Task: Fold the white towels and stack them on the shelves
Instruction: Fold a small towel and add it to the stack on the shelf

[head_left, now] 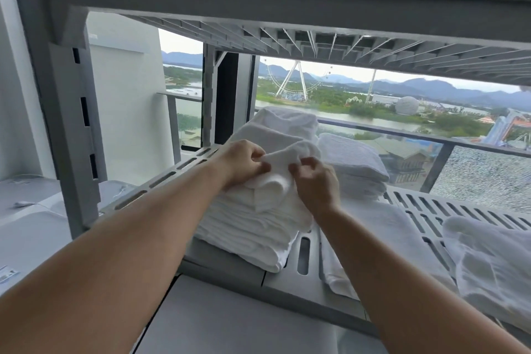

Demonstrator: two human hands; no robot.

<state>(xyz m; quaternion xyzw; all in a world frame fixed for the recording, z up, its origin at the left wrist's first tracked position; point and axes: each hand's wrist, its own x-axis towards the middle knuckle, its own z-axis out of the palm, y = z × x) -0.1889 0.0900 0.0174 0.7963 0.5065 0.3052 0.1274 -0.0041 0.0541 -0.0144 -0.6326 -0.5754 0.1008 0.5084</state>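
Towel (283,165) (atop stack (247,227)) in hands (244,162) (314,185)

The big towel stack (253,227) is sitting left on the shelf (448,207). A smaller stack (353,164) is sitting behind-right, loose towel (494,267) lying far right.

Bright, diffuse daylight enters through the window (373,89) behind the shelf (459,210). The white towels (244,224) are nearly overexposed, with soft shadows. Wide-angle distortion bends the frame edges. The near foreground is slightly soft.
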